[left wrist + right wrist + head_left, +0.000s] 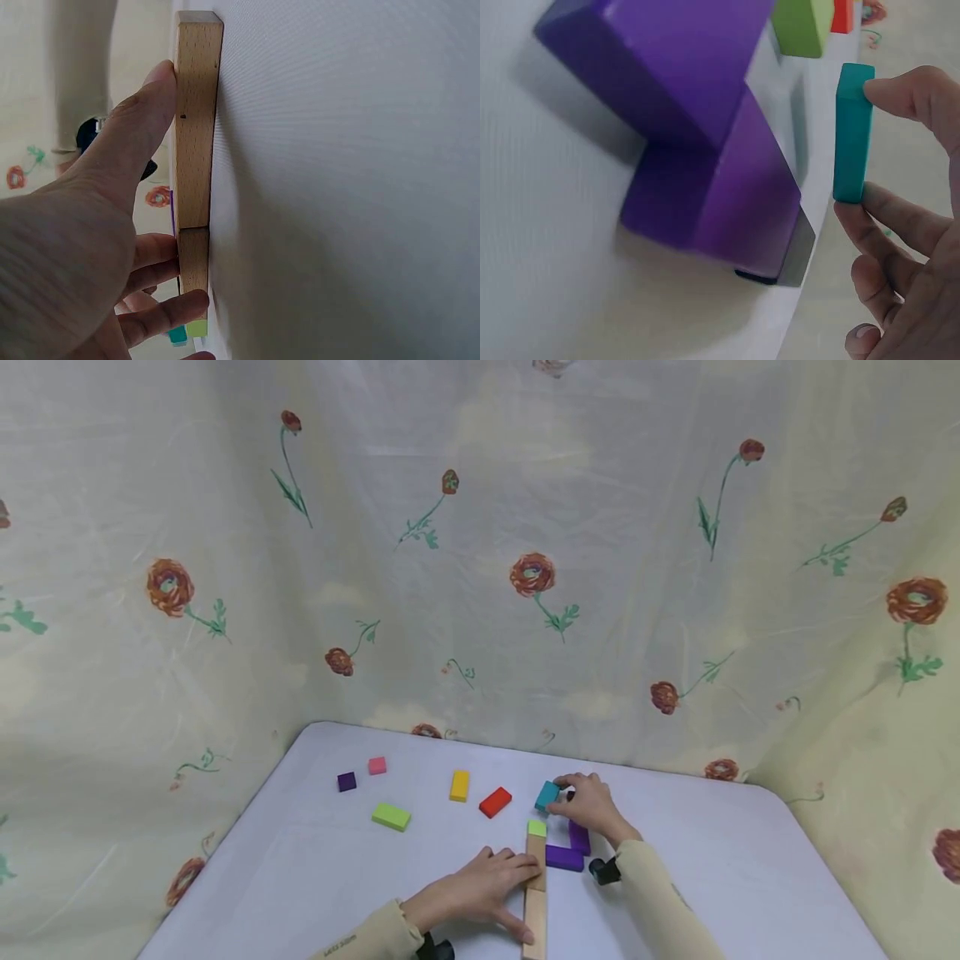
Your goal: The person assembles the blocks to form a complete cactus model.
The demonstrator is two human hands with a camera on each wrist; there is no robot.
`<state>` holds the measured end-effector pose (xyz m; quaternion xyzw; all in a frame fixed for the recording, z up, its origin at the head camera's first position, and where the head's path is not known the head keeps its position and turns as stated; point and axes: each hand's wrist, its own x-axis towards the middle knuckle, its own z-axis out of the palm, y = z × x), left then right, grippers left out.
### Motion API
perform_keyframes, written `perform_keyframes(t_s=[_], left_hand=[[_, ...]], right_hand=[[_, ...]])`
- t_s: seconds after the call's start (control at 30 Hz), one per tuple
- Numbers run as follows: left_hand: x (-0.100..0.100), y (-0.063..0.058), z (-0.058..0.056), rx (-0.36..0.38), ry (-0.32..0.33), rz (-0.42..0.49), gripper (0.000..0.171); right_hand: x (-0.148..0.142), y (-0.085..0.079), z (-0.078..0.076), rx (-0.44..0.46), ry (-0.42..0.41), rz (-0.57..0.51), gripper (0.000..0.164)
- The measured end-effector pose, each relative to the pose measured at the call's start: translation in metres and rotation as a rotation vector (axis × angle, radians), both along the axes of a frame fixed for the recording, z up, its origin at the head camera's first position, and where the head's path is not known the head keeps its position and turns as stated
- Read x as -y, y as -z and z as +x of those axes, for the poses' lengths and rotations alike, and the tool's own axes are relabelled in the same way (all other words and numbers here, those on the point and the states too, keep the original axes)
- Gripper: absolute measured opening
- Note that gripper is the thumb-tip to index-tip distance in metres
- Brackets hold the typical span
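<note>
My left hand [487,887] rests along a row of plain wooden blocks [535,906]. The thumb touches the near block and the fingers lie on the farther one, as the left wrist view confirms. A light green block [537,828] sits at the row's far end. With thumb and fingertips, my right hand [595,806] pinches a teal block [853,135] by its two ends. Two purple blocks [564,858] [735,195] meet at a corner to the right of the row. Just beyond them is a dark block [796,251], mostly hidden.
Farther left on the white table [285,877] lie a red block [495,802], a yellow block [459,786], a lime green block [392,817], a pink block [377,765] and a dark purple block [347,782]. A flowered curtain [480,610] hangs behind the table.
</note>
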<state>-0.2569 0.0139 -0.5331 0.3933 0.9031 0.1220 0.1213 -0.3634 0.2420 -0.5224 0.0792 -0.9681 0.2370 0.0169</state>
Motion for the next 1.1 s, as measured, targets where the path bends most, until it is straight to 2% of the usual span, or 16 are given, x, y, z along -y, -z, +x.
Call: perform_keyframes(t_s=[0.2, 0.5, 1.1], left_hand=[[0.000, -0.001, 0.001, 0.002, 0.012, 0.006, 0.091], [-0.001, -0.002, 0.000, -0.004, 0.022, 0.000, 0.091], [0.001, -0.003, 0.000, -0.005, 0.013, -0.004, 0.092]], right_hand=[[0.006, 0.005, 0.000, 0.029, -0.023, 0.036, 0.055], [0.006, 0.004, -0.002, 0.059, -0.066, 0.055, 0.055], [0.012, 0.003, 0.000, 0.111, -0.081, -0.003, 0.052]])
